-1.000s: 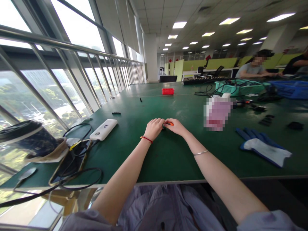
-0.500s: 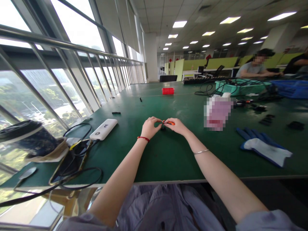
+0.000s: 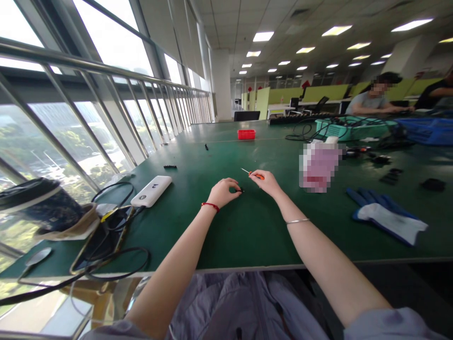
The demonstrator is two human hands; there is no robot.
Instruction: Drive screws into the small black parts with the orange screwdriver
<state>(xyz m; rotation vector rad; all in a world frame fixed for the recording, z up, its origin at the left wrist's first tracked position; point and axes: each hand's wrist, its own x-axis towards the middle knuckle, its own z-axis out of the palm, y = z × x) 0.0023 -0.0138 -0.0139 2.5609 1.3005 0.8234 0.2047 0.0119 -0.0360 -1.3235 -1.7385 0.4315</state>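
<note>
My right hand is closed round the orange handle of a small screwdriver. Its thin metal shaft points up and to the left, clear of the other hand. Low over the green table, my left hand pinches a small black piece between thumb and fingers. Most of that piece is hidden by the fingertips, so I cannot make out its kind. The screwdriver's tip is apart from the black piece.
A red basket stands further back on the green table. Left lie a white power bank, a phone with cables, and a cup. Right are a blue-white glove, a green basket and a seated person.
My right hand has drawn the screwdriver away from the black piece, to the right and upward, baring its shaft. My left hand has dipped slightly and still pinches the piece.
</note>
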